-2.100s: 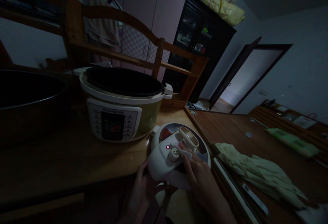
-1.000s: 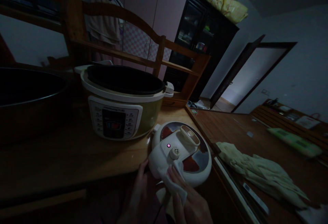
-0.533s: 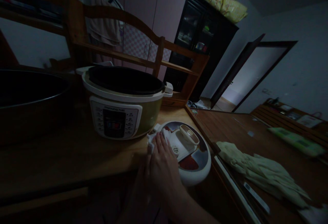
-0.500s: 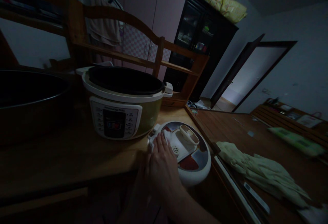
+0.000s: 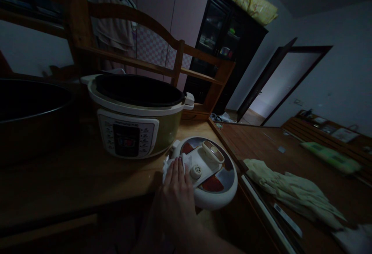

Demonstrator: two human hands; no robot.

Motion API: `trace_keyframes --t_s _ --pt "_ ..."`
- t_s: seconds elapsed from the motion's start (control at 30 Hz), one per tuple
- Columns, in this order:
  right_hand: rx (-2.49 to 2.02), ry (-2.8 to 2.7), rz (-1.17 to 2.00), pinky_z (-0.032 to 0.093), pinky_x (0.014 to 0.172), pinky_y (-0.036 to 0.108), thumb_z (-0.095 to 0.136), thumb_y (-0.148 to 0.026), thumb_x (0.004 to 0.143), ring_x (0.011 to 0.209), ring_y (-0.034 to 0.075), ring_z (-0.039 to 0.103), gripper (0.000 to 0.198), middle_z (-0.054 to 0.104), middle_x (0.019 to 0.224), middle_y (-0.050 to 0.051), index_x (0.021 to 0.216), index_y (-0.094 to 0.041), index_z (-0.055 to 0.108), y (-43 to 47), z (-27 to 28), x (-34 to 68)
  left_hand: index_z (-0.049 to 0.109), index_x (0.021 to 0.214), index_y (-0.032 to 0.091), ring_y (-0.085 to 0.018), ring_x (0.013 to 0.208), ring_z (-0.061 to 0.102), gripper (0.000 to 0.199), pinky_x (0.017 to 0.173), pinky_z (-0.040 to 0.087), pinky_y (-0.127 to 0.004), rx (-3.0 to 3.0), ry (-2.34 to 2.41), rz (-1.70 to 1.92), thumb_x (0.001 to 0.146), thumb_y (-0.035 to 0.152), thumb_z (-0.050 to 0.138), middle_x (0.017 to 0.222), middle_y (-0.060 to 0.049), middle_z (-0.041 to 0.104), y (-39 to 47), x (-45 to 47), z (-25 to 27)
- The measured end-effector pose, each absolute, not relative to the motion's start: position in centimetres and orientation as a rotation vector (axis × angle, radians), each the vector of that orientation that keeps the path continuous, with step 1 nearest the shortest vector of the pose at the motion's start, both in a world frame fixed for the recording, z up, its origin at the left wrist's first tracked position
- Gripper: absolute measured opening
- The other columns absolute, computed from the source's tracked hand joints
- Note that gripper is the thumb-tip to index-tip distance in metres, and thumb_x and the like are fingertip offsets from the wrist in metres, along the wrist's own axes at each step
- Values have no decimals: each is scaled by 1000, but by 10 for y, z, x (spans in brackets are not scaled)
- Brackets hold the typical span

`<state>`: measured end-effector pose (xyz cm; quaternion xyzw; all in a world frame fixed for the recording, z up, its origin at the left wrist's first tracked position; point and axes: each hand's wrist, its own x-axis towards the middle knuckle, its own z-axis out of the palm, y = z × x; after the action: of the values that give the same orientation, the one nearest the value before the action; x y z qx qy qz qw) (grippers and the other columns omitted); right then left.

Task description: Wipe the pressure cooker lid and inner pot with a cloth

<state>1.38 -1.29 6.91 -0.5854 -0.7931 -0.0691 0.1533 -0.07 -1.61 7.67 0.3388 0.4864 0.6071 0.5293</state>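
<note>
My right hand [image 5: 178,198] presses a crumpled white tissue [image 5: 168,163] against the left part of a cooker lid [image 5: 215,199], its fingers straight and close together over it. The round lid has a white rim, a raised handle [image 5: 213,151] and a small round steam vent [image 5: 197,171] just right of my fingers. My left hand [image 5: 155,215] is dim, low and beside the right wrist; its fingers are hidden. Behind the lid stands the green and white electric cooker [image 5: 168,134], uncovered, with a dark inner pot showing.
A large dark pot [image 5: 31,134] stands at the left on the wooden table [image 5: 122,180]. Beyond the table's right edge, a pale green cloth [image 5: 290,188] and a white remote-like object [image 5: 287,220] lie on a brown surface. A wooden shelf rail [image 5: 162,66] runs behind the cooker.
My right hand has slid a little left and toward me with the tissue, uncovering more of the steam vent. The whole view has shifted slightly.
</note>
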Motion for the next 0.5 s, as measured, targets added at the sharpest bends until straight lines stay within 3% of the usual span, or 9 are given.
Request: trace_keyframes --t_s 0.1,0.23,0.37,0.43,0.5 --pt "-1491 -2379 -216 32 112 55 50 -16 91 140 40 22 54 27 146 30 136 14 42 -21 60 24 73 96 25 -17 148 11 42 118 -4 -42 949 1348 1495 82 6 37 119 -9 67 -28 8 79" --pt "-1206 -2521 -243 32 115 47 43 -20 97 141 29 26 45 36 147 21 135 3 49 -29 60 47 72 96 23 -17 149 -4 43 116 -8 -46 830 1392 1527 87 14 31 129 -12 60 -37 23 76" --pt "-1044 -2617 -225 27 118 43 45 -20 94 142 26 25 47 39 147 17 137 -1 48 -32 65 72 67 108 23 -20 149 3 36 118 16 -42 553 1138 1439 85 20 39 137 -11 56 -34 4 42" --pt "-980 -2671 -197 26 118 42 47 -19 92 141 26 28 48 41 146 16 137 -2 49 -34 70 81 66 109 24 -26 145 25 32 108 37 -40 335 889 1274 85 25 45 125 -12 64 -27 -15 17" --pt "-905 -2690 -149 29 117 41 48 -21 91 138 25 34 48 48 141 14 135 -3 51 -39 76 87 65 111 26 -29 126 53 31 90 52 -37 144 678 1159 85 30 48 104 -11 72 -18 -28 -3"
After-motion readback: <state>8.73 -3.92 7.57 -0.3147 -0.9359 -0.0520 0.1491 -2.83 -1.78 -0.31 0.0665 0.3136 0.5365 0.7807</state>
